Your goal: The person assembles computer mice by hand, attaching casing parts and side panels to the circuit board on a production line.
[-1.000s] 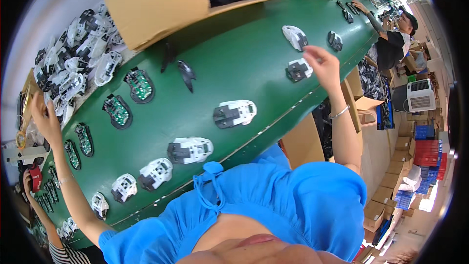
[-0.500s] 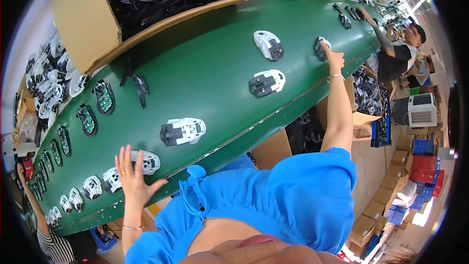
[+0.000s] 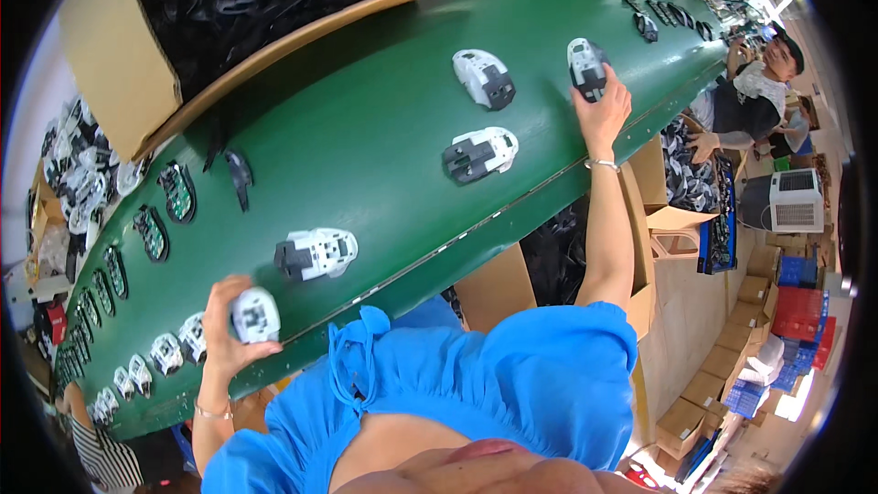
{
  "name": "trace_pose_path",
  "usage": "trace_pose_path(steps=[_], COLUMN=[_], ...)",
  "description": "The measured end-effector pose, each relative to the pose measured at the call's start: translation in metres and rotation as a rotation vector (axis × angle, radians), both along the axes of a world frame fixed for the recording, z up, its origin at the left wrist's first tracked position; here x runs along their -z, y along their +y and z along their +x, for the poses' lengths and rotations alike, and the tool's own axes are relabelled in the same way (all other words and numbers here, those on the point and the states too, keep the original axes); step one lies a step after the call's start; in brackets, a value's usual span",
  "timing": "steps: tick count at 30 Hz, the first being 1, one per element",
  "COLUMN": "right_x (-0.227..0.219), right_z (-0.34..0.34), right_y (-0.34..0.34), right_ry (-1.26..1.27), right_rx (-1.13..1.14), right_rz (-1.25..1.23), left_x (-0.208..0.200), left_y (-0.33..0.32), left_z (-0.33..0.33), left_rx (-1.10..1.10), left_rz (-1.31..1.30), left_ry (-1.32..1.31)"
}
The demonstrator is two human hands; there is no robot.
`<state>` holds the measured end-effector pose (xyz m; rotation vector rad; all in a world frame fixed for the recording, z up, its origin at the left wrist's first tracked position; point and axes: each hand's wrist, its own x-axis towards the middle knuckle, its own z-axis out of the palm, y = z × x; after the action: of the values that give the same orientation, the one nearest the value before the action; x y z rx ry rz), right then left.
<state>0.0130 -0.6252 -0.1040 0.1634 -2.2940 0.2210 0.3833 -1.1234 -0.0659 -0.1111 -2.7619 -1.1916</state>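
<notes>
My left hand [image 3: 226, 329] is closed round a white mouse shell [image 3: 257, 315], held between thumb and fingers at the near left of the green worktop. My right hand [image 3: 604, 112], reaching far to the right, grips the near end of a white-and-black mouse shell [image 3: 586, 66]. Between the hands, other white mouse shells with black parts lie apart: one shell [image 3: 317, 253] close to my left hand, another shell [image 3: 481, 154] at the middle and a third shell [image 3: 484, 80] behind it. More white shells [image 3: 166, 353] stand in a row left of my left hand.
Black mouse bases with green circuit boards [image 3: 176, 192] line the worktop's [image 3: 384, 128] far left, beside a curved black piece [image 3: 240, 179]. A big carton [image 3: 302, 48] of black parts borders the far edge. Co-workers stand right [image 3: 745, 96] and left [image 3: 112, 457].
My left hand has closed on a white shell and picked it up. My right hand's grip has shifted to the shell's near end. The right co-worker's hand has left the worktop for a box.
</notes>
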Motion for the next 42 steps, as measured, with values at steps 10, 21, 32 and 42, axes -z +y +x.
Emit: trace_pose_path(steps=[10, 21, 32, 42], right_x=[-0.025, -0.017, -0.066, -0.061], right_z=[0.006, 0.024, 0.089, 0.112], right_y=[-0.083, -0.039, -0.104, -0.094], right_ry=[-0.307, -0.901, -1.307, -1.217], right_rx=[-0.032, -0.689, -0.979, -0.755], right_rz=[0.009, -0.652, 0.157, 0.319], left_x=[-0.01, -0.028, 0.039, 0.015], left_y=[0.03, -0.002, -0.021, -0.097], left_z=[-0.078, -0.019, 0.145, 0.148], left_rx=[0.527, 0.201, -0.215, -0.366], left_rz=[-0.063, 0.477, 1.252, 1.314], left_ry=[-0.447, -0.172, 0.144, 0.412])
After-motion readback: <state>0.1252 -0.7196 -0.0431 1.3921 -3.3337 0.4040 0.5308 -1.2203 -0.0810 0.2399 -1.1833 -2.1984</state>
